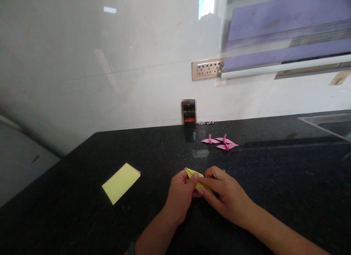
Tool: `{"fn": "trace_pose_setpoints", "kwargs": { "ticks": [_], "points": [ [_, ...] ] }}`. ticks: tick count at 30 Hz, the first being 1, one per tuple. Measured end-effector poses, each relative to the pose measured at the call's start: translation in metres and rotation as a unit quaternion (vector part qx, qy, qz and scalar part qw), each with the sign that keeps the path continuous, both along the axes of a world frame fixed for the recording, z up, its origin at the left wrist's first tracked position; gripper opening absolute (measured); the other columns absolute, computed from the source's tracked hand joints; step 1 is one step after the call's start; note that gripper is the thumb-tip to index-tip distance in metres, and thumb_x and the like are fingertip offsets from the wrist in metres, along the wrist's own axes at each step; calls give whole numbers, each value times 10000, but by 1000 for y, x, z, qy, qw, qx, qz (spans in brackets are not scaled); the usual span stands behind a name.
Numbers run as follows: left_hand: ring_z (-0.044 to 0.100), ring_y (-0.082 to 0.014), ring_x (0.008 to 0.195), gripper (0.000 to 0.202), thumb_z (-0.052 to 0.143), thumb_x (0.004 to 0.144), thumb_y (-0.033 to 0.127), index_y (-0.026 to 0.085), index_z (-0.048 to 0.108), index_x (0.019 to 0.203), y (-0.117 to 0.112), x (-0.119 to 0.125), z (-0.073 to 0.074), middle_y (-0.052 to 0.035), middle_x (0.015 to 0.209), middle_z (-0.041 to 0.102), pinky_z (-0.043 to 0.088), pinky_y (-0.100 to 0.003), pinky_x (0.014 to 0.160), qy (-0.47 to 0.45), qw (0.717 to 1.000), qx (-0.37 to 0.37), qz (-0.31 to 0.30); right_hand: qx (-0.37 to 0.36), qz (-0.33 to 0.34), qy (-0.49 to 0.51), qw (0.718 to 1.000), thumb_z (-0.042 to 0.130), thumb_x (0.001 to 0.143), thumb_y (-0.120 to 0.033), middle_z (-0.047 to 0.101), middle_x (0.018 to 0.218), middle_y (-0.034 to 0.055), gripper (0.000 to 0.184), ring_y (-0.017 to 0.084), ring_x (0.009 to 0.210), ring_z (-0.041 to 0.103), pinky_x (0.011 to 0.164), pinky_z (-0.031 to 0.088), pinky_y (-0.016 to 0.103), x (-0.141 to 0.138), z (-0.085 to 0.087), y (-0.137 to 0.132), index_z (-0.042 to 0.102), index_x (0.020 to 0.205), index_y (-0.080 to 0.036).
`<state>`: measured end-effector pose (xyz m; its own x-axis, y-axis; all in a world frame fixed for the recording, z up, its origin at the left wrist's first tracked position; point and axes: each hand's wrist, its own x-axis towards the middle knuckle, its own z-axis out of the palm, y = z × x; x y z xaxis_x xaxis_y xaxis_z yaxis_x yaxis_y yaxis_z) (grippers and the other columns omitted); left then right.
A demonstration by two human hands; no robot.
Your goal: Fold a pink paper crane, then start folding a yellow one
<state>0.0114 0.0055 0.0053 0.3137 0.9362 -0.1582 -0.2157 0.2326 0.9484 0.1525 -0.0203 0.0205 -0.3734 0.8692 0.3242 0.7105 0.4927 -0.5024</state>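
Note:
A small piece of folded yellow paper point(193, 172) is between my two hands, just above the dark counter. My left hand point(181, 189) pinches it from the left, thumb on top. From the right, the fingers of my right hand point(226, 193) press on its lower right part. The paper's narrow pointed end sticks out toward the upper left; my fingers hide much of the rest. Beyond my hands stand three pink paper cranes point(210, 140), grouped close together with wings spread. To the left lies a stack of yellow paper sheets point(121, 183), a pink edge showing beneath.
The black speckled counter point(153, 149) meets a pale tiled wall point(137, 83). Against the wall leans a phone-like dark object point(189, 112), its front blurred, with a beaded strap point(205, 122) beside it. A socket panel point(207, 69) is above. A clear sheet point(329, 123) lies far right.

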Motion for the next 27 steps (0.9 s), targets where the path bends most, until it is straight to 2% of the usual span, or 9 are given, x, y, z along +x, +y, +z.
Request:
{"fn": "trace_pose_setpoints", "kwargs": {
  "ticks": [6,11,14,17,20,23,25,27],
  "points": [
    [534,-115,604,233,560,723,328,102,590,767,2,-2,0,-25,664,585,420,-231,574,-5,998,19,56,-17,-42,69,997,601,679,-232,532,789,33,290,162,694,497,606,410,276,-4,-6,-2,539,960,-199],
    [391,-48,420,244,616,666,343,106,575,709,4,-3,-4,38,511,476,275,-171,394,19,995,10,100,-66,-77,177,979,515,733,-171,556,739,13,168,132,631,516,550,424,239,-4,-11,2,522,900,-188],
    [419,-54,411,233,640,635,323,122,542,698,4,-3,-3,40,509,483,272,-164,379,7,997,-17,77,-66,-105,240,963,486,755,-187,572,831,33,190,135,663,539,557,447,241,-2,-13,5,508,943,-193],
    [475,-64,419,218,641,629,289,139,495,689,1,-1,-2,28,562,526,293,-155,373,2,999,-35,41,-67,-135,285,947,487,769,-219,561,822,37,226,135,654,546,568,462,250,0,-16,6,488,993,-196],
    [495,-73,412,272,622,653,256,172,492,876,-2,1,0,49,559,524,341,-164,389,-9,1000,-28,-2,-81,-133,340,928,507,765,-239,532,759,18,253,136,653,545,581,472,251,-1,-18,7,471,1013,-200],
    [506,-70,429,397,594,689,256,177,462,1055,-4,2,1,24,618,560,378,-178,420,-11,999,-14,-48,-108,-103,395,906,530,752,-234,532,755,14,254,126,637,537,569,472,242,-2,-17,8,474,996,-195],
    [521,-70,455,357,572,713,280,144,491,1034,-5,3,1,-11,668,580,388,-179,436,-8,998,-14,-59,-119,-91,393,907,533,748,-226,537,743,14,176,121,625,530,567,467,240,-2,-15,10,522,920,-186],
    [542,-78,487,313,556,730,296,122,511,986,-5,4,1,-32,695,589,399,-181,457,-8,998,-14,-53,-110,-92,363,921,531,747,-222,534,723,12,88,122,622,525,572,460,242,-1,-11,11,573,812,-181]
  ]
}}
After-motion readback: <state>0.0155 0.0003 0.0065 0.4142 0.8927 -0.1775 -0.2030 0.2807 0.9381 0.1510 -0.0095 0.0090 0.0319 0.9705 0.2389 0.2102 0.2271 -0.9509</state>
